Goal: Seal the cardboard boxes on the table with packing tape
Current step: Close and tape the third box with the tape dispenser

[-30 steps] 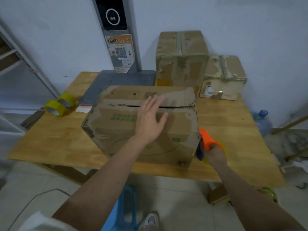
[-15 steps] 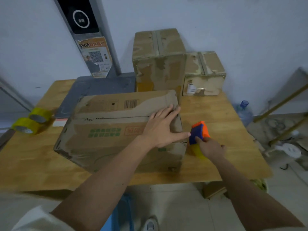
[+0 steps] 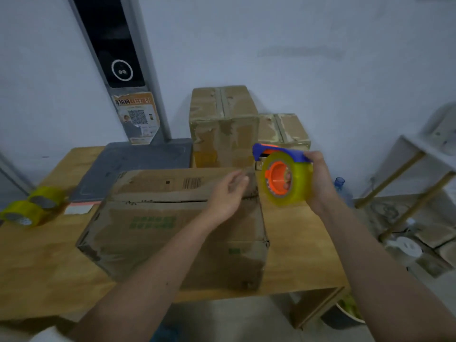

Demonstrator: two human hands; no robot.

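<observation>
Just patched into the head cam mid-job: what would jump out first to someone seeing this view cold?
The tape dispenser, a yellow roll on an orange hub with a blue handle, held up by the right hand past the right end of the big cardboard box. That box fills the middle of the wooden table, its top seam untaped, with the left hand over its top right end. Two spare yellow tape rolls lie at the table's left edge.

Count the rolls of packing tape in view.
3: one on the tape dispenser gripped by the right hand, two loose yellow tape rolls side by side at the wooden table's far-left edge. Others may be hidden.
</observation>
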